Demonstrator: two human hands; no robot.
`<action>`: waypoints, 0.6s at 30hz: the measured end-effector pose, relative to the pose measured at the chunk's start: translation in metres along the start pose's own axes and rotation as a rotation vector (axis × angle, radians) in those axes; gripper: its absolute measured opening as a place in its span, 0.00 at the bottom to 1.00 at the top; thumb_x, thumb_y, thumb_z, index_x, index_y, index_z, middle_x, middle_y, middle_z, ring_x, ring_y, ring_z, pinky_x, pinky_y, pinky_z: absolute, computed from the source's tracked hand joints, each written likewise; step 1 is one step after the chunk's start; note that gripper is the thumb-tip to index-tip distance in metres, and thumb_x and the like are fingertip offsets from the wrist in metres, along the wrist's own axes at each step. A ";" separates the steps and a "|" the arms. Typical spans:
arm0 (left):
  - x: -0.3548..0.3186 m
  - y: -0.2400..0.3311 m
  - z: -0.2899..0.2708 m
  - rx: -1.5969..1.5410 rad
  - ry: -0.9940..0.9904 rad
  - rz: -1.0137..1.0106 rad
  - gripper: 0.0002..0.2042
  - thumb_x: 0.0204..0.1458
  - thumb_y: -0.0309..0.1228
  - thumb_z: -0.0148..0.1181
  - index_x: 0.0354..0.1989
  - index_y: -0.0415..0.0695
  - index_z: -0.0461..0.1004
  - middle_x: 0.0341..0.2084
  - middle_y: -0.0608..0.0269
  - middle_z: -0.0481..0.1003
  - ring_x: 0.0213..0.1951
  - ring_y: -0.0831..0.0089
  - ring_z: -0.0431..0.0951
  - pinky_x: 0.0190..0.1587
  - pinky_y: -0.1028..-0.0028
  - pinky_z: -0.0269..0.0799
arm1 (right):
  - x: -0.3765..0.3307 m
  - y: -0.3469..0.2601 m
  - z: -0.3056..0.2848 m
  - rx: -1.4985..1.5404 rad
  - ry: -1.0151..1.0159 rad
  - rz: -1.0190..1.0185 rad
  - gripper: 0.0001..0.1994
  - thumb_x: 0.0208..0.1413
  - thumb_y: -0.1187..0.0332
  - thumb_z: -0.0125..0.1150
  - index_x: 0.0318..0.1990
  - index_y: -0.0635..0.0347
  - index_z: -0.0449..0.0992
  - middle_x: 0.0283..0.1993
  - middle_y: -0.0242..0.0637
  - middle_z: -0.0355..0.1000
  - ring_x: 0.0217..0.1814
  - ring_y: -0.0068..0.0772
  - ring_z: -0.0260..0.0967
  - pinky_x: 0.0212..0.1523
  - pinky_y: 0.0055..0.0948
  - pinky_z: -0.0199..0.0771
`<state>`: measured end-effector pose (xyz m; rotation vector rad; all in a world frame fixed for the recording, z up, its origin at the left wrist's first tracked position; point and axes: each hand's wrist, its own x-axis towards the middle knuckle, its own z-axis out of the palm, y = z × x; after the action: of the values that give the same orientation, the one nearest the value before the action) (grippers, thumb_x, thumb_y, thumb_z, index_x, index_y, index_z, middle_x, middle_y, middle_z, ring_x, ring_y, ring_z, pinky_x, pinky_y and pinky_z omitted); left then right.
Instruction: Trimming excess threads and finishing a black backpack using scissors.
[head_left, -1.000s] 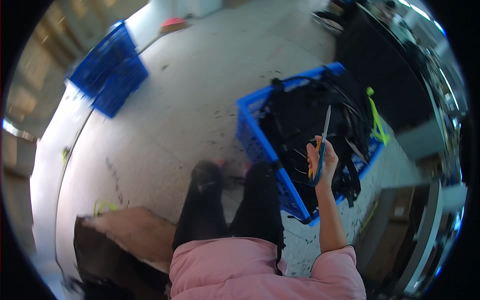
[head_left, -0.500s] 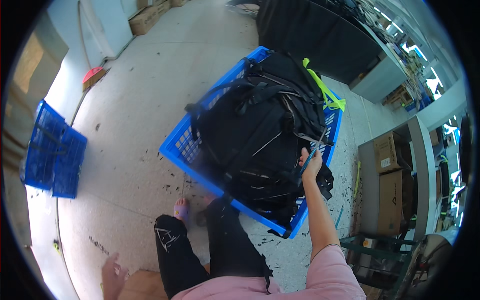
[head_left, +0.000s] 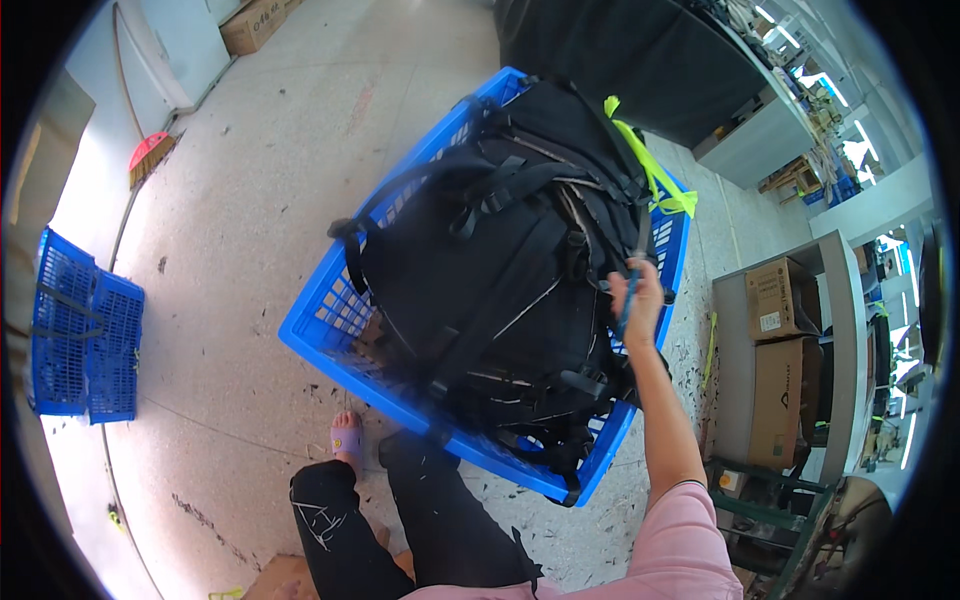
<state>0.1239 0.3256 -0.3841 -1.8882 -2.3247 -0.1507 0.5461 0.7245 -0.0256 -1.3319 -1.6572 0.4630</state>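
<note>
Fingers of the right hand point(head_left: 640, 295) curl around blue-handled scissors point(head_left: 628, 310), now lowered from mid-air onto the black backpacks point(head_left: 500, 270) heaped in the blue crate point(head_left: 320, 330). Scissors point up toward the crate's far rim, long axis near vertical. Left hand is out of view.

The right hand point(head_left: 637, 300) reaches over a blue crate point(head_left: 330, 320) piled with black backpacks point(head_left: 500, 270) and grips scissors point(head_left: 628, 312) with a blue handle at the pile's right edge. A yellow-green strap point(head_left: 650, 175) lies across the top. The crate stands on the floor point(head_left: 230, 200) before the person's feet. Stacked blue crates point(head_left: 85, 340) sit far left, cardboard boxes point(head_left: 780, 350) on a shelf at right.
</note>
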 end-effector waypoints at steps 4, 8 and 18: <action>-0.026 0.021 -0.062 -0.156 -0.090 -0.067 0.07 0.51 0.30 0.50 0.37 0.43 0.67 0.29 0.62 0.72 0.27 0.68 0.73 0.31 0.66 0.70 | -0.068 -0.061 0.046 -0.296 -0.314 0.258 0.26 0.41 0.53 0.68 0.42 0.59 0.65 0.23 0.44 0.73 0.28 0.53 0.72 0.29 0.42 0.70; -0.056 0.030 -0.207 -0.440 -0.244 -0.239 0.13 0.51 0.34 0.52 0.45 0.44 0.66 0.34 0.59 0.72 0.29 0.67 0.72 0.33 0.66 0.70 | -0.073 -0.058 0.081 -0.287 -0.147 0.454 0.29 0.39 0.57 0.70 0.46 0.61 0.66 0.34 0.50 0.73 0.41 0.53 0.71 0.41 0.42 0.69; 0.032 0.049 -0.441 -1.248 -0.280 -0.924 0.20 0.54 0.38 0.53 0.50 0.38 0.65 0.37 0.50 0.74 0.39 0.67 0.75 0.36 0.70 0.74 | -0.099 -0.149 0.069 0.843 -0.093 0.664 0.19 0.41 0.78 0.64 0.43 0.61 0.66 0.29 0.26 0.62 0.27 0.17 0.61 0.29 0.18 0.64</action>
<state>0.1867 0.2929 0.0552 -0.7403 -3.4763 -1.8550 0.4042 0.6008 0.0110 -1.1570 -0.8430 1.4428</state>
